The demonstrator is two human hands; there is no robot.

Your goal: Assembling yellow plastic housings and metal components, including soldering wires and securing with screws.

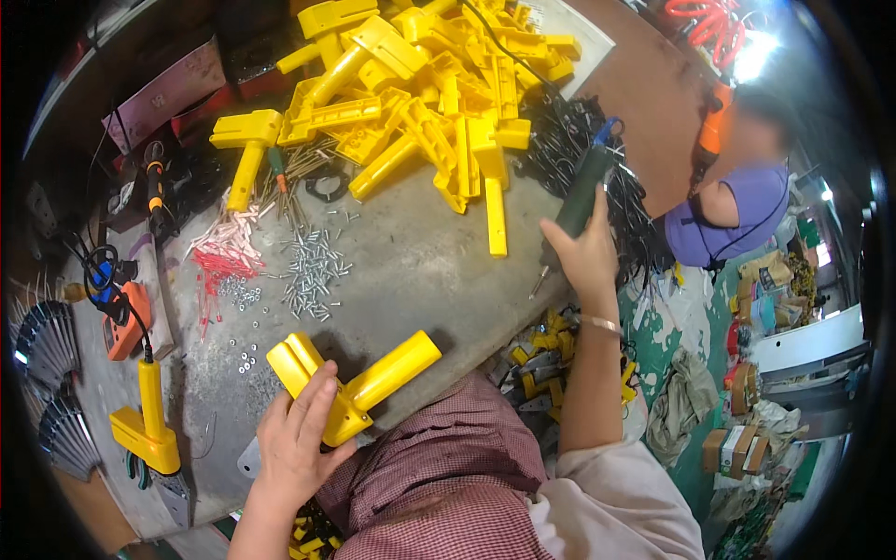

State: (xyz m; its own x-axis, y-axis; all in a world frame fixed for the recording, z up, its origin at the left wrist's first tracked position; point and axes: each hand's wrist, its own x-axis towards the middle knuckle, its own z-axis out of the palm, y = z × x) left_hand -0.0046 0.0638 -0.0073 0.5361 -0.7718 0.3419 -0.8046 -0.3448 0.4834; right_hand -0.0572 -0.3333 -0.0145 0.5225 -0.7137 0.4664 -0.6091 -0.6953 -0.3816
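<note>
My left hand (pixel 297 446) is closed around a yellow plastic tool housing (pixel 397 371) at the near edge of the bench; its round handle points up to the right. Over the bench's right side, my right hand (pixel 590 257) grips a dark green electric screwdriver (pixel 582 194), its thin bit slanting down to the left. Nearest to the left hand on the metal bench (pixel 411 280) are loose nuts (pixel 247 357) and a heap of silver screws (pixel 315 271). Between the hands and the back lies a large pile of yellow housings (pixel 401 103).
Pink and red wires (pixel 224 247) lie left of the screws. A soldering iron (pixel 155 187), an orange device (pixel 126 322) and a finished-looking yellow tool (pixel 147 429) stand along the left. Black cables (pixel 560 140) are bunched at the right. A person in purple (pixel 728 215) sits beyond.
</note>
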